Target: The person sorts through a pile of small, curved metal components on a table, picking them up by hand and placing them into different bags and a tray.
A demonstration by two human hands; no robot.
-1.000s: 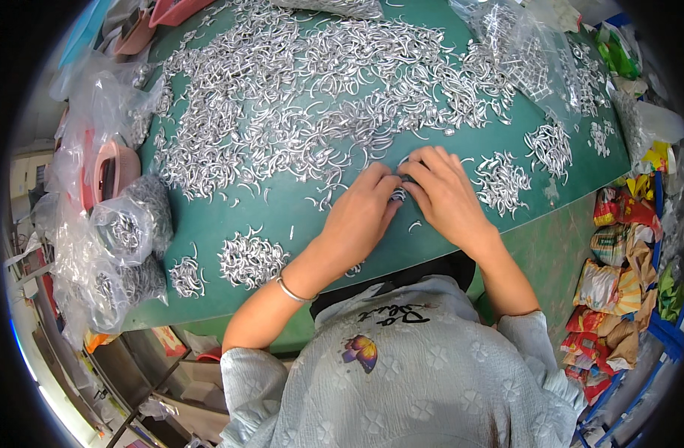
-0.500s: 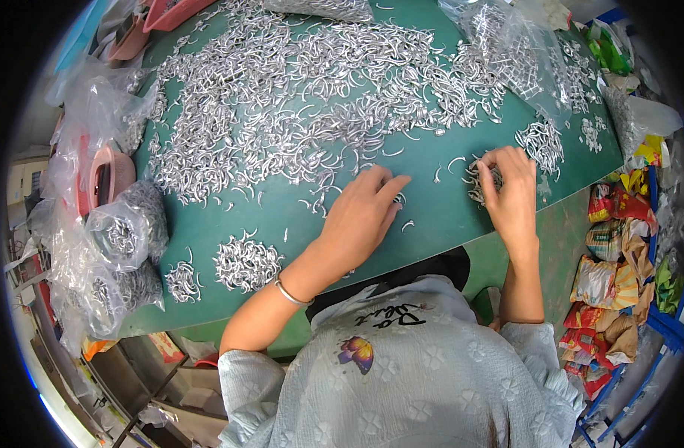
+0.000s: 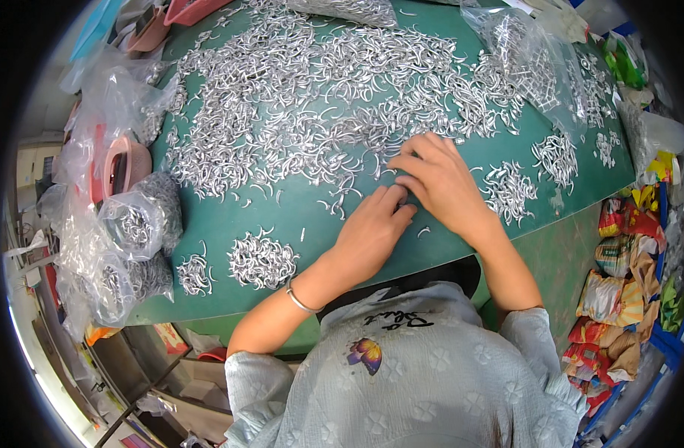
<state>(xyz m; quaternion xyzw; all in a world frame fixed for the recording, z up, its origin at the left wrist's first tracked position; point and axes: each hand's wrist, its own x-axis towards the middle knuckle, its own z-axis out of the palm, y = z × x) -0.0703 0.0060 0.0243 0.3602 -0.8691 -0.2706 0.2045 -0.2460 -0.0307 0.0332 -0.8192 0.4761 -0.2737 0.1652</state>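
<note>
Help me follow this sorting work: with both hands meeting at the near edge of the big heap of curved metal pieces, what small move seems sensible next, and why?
Probably draw the few pieces under the fingertips toward the body. The left hand and right hand meet at the edge of the big heap of metal pieces, bare green table lies just nearer, and small sorted piles already sit there.

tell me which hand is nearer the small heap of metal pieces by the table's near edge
Left. The left hand lies just right of the small heap; the right hand is farther right and up.

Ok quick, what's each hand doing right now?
Left hand: palm down on the green tabletop, fingertips meeting the right's; any hold hidden.
Right hand: fingers curled over small curved silver metal pieces; grip hidden.
</note>
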